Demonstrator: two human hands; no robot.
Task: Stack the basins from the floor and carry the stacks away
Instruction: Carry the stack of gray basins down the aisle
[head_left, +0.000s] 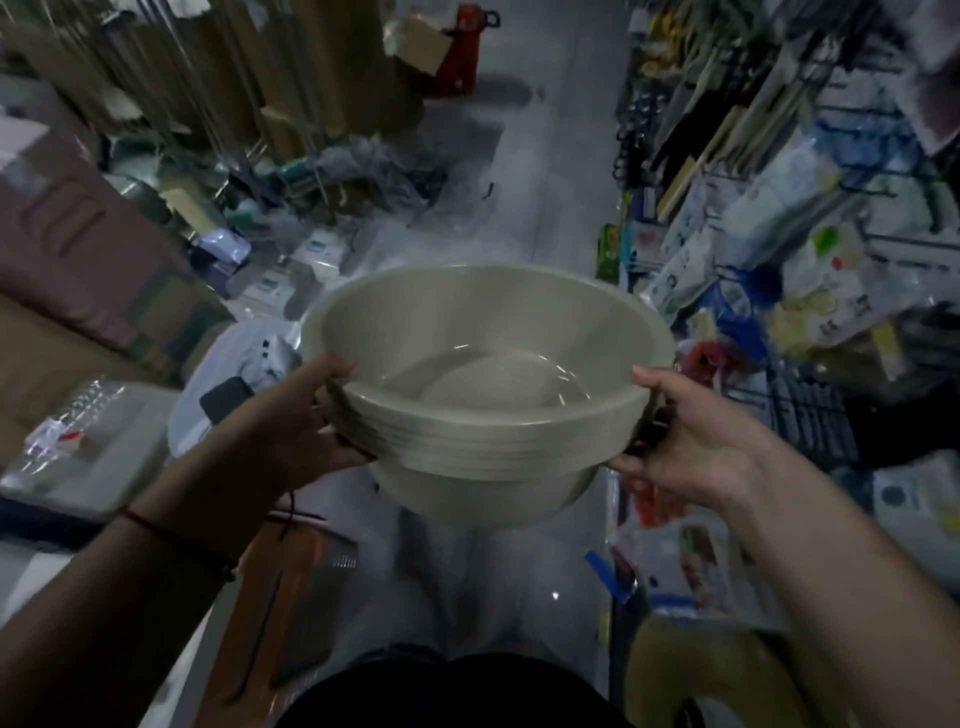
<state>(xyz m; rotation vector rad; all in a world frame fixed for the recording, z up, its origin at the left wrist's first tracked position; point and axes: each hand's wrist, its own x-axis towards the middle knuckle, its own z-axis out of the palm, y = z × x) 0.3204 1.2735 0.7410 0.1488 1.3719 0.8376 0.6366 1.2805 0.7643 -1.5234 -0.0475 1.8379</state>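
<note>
A stack of basins, pale grey-green and nested one inside another, is held up in the air between both hands. The left hand grips the stack's left rim, thumb over the top edge and fingers curled beneath the layered rims. The right hand holds the opposite rim the same way, thumb on top. A red string bracelet circles the left wrist. Beyond the hands a pale tiled floor runs down an aisle. Left of the left hand lie cardboard boxes and wrapped goods; right of the right hand hang packaged wares on wire racks, blurred.
</note>
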